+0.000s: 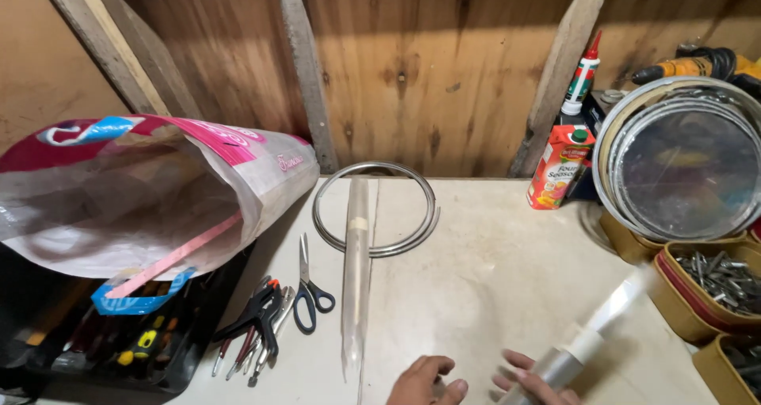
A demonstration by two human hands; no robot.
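Note:
My right hand is at the bottom edge, fingers wrapped around a rolled clear plastic tube with a white tape band; the tube is blurred and points up to the right. My left hand rests on the pale worktable just left of it, fingers curled, holding nothing. A second long clear rolled tube with a tape band lies on the table ahead of my left hand, its far end over a metal ring.
Blue-handled scissors and several pliers lie at the left. A large open sack leans over a dark tool tray. A juice carton, glue bottle, stacked round sieves and boxes of nails fill the right.

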